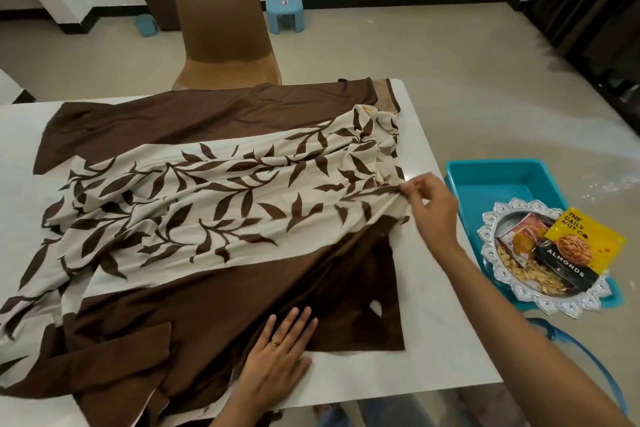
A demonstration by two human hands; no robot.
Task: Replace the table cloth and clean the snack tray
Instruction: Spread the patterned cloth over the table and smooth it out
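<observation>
Head view: brown-and-cream leaf-print table cloth (207, 201) lay rumpled across white table (433, 340), only partly spread. Left hand (280, 354) pressed flat on cloth's brown border at near edge, fingers straight, slightly apart. Brown chair (221, 28) stood beyond far edge. Right hand (429, 208) pinched cream fold of cloth near table's right edge, thumb and fingertips closed on fabric. Off table to right, silver snack tray (550, 305) sat atop blue tub (491, 180), holding almonds packet (575, 250), second packet, loose nuts.

At centre frame the left hand (277, 354) pressed flat on the rumpled table cloth (207, 204) (brown, leaf-printed) while the right hand (429, 208) pinched its edge; the snack tray (540, 288) sat lower right.
</observation>
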